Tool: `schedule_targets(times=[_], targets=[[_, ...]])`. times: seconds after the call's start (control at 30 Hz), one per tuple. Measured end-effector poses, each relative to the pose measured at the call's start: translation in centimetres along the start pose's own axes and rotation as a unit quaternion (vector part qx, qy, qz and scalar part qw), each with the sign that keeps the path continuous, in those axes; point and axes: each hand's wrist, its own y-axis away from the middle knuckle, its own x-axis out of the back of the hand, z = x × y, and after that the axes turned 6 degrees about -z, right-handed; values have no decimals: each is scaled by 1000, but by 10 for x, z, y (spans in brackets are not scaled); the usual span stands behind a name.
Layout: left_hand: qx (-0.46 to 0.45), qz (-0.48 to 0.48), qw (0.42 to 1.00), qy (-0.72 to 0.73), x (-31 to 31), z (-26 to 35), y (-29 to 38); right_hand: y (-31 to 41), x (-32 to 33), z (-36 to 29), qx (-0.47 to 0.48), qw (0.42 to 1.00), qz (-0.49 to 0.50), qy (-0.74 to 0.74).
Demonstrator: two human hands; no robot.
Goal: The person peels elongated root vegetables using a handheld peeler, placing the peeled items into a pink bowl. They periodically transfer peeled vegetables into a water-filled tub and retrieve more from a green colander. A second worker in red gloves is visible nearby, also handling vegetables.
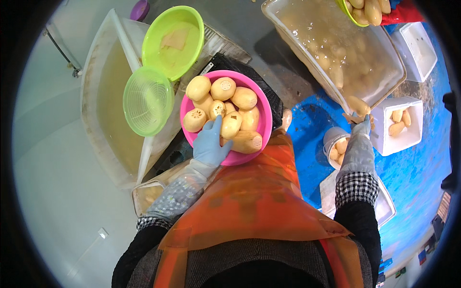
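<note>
A pink basin (267, 111) of peeled lotus root segments (245, 98) stands before me. My left hand (210, 144), in a light blue glove, rests on the near left part of the pile, its index finger and thumb spread. It touches the segments without closing around one. Out to the right, my gloved right hand (361, 126) reaches to the near corner of a large water-filled tub (304, 59). Its fingers are on a lotus root segment (358, 105) at the rim; the grip is partly hidden.
A green basin (196, 39) and green colander (148, 100) sit by a water-filled white tank (115, 93) on the left. A white bucket (328, 138) and foam box (383, 135) hold segments. Another person's red sleeve (403, 14) is at the upper right.
</note>
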Motion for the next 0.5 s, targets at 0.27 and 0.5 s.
schedule_targets(times=[0.27, 0.5], targets=[[-9, -37, 999, 17, -17, -18, -14, 72, -78, 45, -89, 982, -139, 88], [-172, 145, 965, 134, -45, -61, -7, 336, -192, 114, -41, 852, -410, 322]])
